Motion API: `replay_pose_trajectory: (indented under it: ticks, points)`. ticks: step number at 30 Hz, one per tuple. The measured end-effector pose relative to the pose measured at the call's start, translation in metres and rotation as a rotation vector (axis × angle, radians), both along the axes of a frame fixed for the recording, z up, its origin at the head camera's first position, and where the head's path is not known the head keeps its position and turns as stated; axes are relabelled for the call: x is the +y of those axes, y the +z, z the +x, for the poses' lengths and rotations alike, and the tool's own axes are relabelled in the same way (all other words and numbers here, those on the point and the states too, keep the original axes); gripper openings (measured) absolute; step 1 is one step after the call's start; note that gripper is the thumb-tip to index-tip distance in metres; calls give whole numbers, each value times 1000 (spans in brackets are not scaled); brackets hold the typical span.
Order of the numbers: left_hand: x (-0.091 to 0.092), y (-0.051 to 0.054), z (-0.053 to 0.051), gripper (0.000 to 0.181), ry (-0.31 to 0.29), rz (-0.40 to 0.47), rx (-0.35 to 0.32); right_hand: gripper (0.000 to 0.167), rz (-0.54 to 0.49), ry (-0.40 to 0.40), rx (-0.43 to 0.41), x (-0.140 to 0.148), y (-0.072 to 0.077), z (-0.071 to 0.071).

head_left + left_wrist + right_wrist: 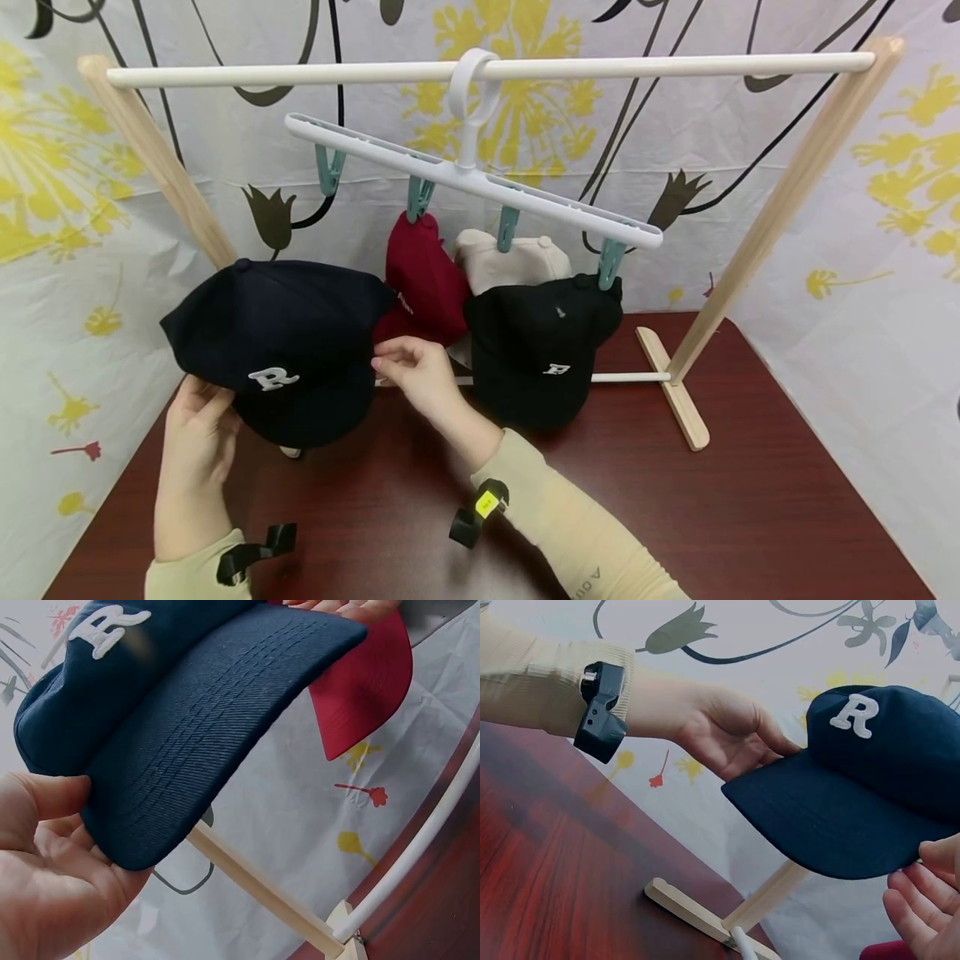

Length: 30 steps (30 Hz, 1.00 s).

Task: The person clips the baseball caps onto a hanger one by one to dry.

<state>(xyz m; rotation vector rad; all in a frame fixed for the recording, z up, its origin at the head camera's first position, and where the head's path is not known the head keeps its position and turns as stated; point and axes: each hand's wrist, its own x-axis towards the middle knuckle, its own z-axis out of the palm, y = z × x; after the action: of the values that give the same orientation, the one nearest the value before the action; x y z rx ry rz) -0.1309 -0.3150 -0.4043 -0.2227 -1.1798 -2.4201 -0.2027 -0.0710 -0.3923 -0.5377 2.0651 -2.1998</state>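
A navy baseball cap [300, 342] with a white letter R is held up in front of the rack's left side, brim tilted down toward me. My left hand [198, 437] pinches one end of its brim, thumb on top and fingers beneath, as the left wrist view shows. The brim's other end is pinched by my right hand [930, 900]. From a white hanger [465, 175] hang a red cap [427, 283], a cream cap [513, 260] and a black cap [540, 350], each below a teal clip. The leftmost teal clip [328, 171] holds nothing; the navy cap is below it, apart.
The hanger hooks over the white top bar [300, 75] of a wooden rack and hangs slanted, its right end lower and nearer. A wooden foot [675, 387] and a low white bar stand on the dark red table [787, 500]. Behind is a flowered curtain [825, 208].
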Motion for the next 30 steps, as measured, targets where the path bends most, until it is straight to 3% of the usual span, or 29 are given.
replay_pose_trajectory:
  ticks: [6,12,19,30]
  points:
    - [-3,-1,-2,34,57,52,2,14,-4,11,-19,4,10,2]
    - [-4,-1,-2,34,4,96,42,13,16,3,-13,10,33,15]
    - [-3,-1,-3,33,-3,104,38,14,6,3,6,8,19,3]
    - [-1,-3,-5,37,-30,121,41,15,63,-21,111,13,30,-4]
